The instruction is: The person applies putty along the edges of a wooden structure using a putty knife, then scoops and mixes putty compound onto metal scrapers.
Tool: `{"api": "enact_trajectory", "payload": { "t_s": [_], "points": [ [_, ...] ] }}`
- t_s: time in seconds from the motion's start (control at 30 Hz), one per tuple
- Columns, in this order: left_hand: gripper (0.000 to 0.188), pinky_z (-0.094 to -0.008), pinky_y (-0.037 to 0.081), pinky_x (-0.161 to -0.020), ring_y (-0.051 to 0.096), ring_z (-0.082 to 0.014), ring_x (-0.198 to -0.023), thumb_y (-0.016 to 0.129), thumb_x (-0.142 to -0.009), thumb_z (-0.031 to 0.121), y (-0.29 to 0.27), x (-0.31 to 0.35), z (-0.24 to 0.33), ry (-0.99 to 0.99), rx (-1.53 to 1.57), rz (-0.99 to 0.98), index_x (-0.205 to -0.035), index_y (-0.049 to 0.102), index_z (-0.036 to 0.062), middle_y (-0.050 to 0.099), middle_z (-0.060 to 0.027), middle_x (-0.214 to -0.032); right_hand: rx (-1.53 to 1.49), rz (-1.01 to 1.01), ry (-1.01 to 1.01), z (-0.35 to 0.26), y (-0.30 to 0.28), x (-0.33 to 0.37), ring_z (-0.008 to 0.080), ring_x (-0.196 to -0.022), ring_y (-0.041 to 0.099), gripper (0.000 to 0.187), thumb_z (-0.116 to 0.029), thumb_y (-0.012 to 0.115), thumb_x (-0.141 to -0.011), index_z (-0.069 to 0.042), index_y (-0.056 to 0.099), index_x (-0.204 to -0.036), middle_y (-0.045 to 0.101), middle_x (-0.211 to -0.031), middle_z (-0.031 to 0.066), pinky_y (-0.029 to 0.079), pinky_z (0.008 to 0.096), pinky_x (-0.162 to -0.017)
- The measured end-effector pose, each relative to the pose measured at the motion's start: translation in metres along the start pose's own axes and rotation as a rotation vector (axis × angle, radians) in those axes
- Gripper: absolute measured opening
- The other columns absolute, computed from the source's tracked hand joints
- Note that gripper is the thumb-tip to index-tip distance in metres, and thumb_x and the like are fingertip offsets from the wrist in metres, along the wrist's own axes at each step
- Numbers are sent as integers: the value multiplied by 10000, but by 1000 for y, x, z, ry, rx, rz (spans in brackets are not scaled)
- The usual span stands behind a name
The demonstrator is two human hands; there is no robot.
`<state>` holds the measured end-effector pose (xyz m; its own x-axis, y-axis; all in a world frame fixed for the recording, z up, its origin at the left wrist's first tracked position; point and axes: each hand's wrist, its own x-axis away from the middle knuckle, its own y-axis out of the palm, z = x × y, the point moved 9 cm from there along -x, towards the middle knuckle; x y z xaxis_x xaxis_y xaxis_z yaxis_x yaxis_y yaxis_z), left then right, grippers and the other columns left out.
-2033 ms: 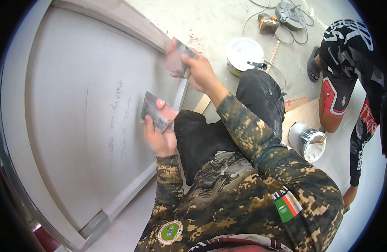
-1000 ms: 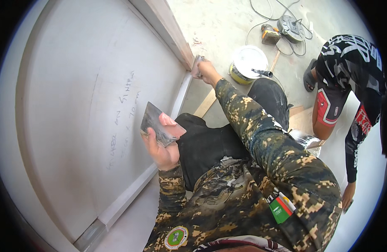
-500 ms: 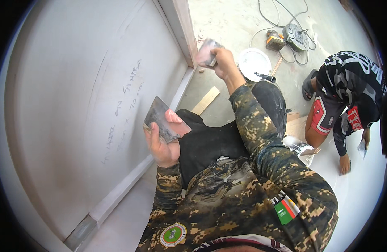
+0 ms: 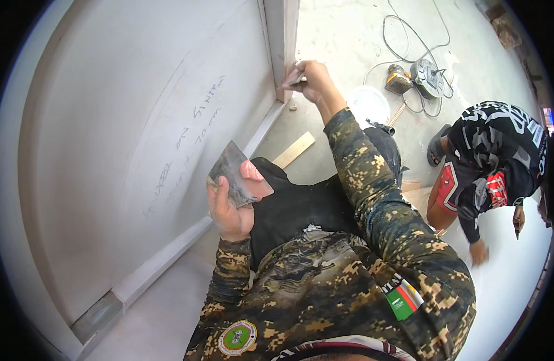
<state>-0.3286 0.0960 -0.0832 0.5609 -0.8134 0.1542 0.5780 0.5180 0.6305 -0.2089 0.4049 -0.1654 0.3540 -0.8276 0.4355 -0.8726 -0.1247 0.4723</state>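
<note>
Your left hand (image 4: 230,212) is shut tight on a flat metal scraper (image 4: 236,175). Your thumb lies across its face, and pink paste sits on the blade by your thumb. The scraper is up in front of your chest, near the big white panel (image 4: 126,138) but not touching it.

Your right hand (image 4: 310,79) is stretched far out. Its fingers are closed on a small knife (image 4: 293,80), whose tip meets the edge of the pale post (image 4: 283,42) beside the panel. Most of the knife is hidden in your fist.

Some pencil writing runs up the panel in two slanted lines, left of the scraper. On your right sleeve there is a small patch (image 4: 404,299) with red, white and green stripes. On your chest there is a round green badge (image 4: 237,337) with a yellow rim.

A flat wood strip (image 4: 293,150) lies on the floor below the post. A white round lid (image 4: 368,103) sits just past your right arm, near a tool (image 4: 427,77) with a looping cord. Another person (image 4: 490,162) in a black shirt crouches on your right.
</note>
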Motion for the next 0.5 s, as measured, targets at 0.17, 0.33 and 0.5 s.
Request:
{"api": "enact_trajectory", "payload": {
  "t_s": [0.17,0.33,0.5],
  "points": [
    [341,-391,499,-890,604,-238,-1006,504,-1020,220,14,3,-10,-48,35,-169,-1302,450,35,600,-124,-1124,-44,9,-121,-56,1,43,381,-917,633,321,-36,401,-904,126,440,-1178,551,-1090,253,630,520,-693],
    [381,-369,464,-962,573,-196,-1115,527,-1013,206,8,15,-14,-53,37,-68,-1351,448,48,582,-74,-1213,-236,66,-75,4,-59,49,395,-1043,623,427,-75,440,-893,48,428,-1302,557,-1213,236,588,561,-817],
    [350,-385,467,-926,575,-233,-1053,496,-1016,217,7,18,-10,-37,-2,-2,-1302,458,19,583,-116,-1156,-95,238,18,47,-73,24,382,-897,621,321,-48,461,-871,39,469,-1180,561,-1103,216,606,584,-743]
  ]
}}
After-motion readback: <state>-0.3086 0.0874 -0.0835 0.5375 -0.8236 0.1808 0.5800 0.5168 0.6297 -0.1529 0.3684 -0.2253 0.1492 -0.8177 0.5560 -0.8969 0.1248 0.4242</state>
